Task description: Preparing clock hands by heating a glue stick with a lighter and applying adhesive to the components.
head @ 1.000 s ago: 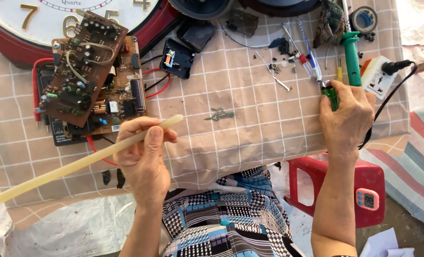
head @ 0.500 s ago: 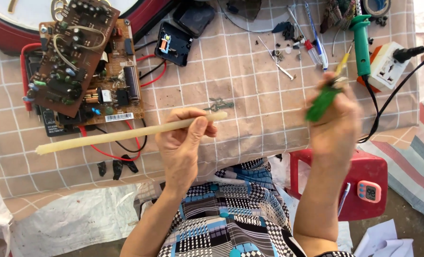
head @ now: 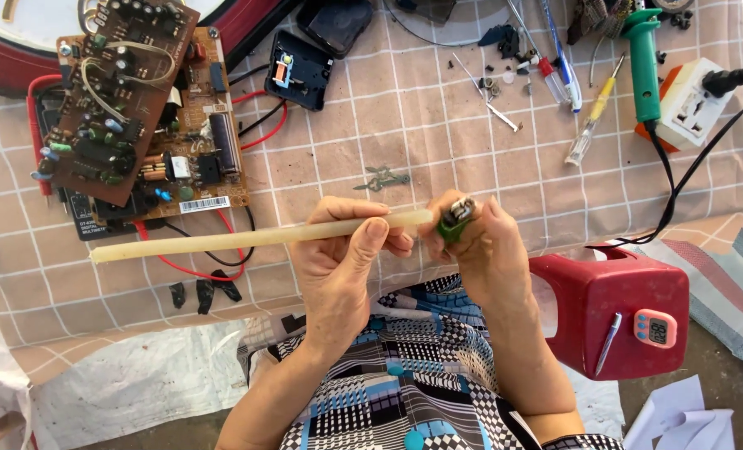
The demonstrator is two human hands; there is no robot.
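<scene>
Pale cream stick (head: 255,237), small green lighter (head: 453,225); beige checked tablecloth (head: 438,125) below; brown circuit boards (head: 130,100) with red wires (head: 259,137); green-handled soldering iron (head: 645,62); red plastic stool (head: 613,304); blue, black and white patterned garment (head: 405,392).

Open checked cloth lies bare across the middle of the desk (head: 438,125), beyond the two hands (head: 338,250) (head: 480,250), broken only by a small metal piece (head: 382,179). The circuit boards (head: 138,108) and red wires (head: 192,267) crowd the left; the soldering iron (head: 645,58), screwdrivers (head: 592,121) and power strip (head: 692,104) crowd the right. A red stool (head: 609,308) blocks the near right.
</scene>
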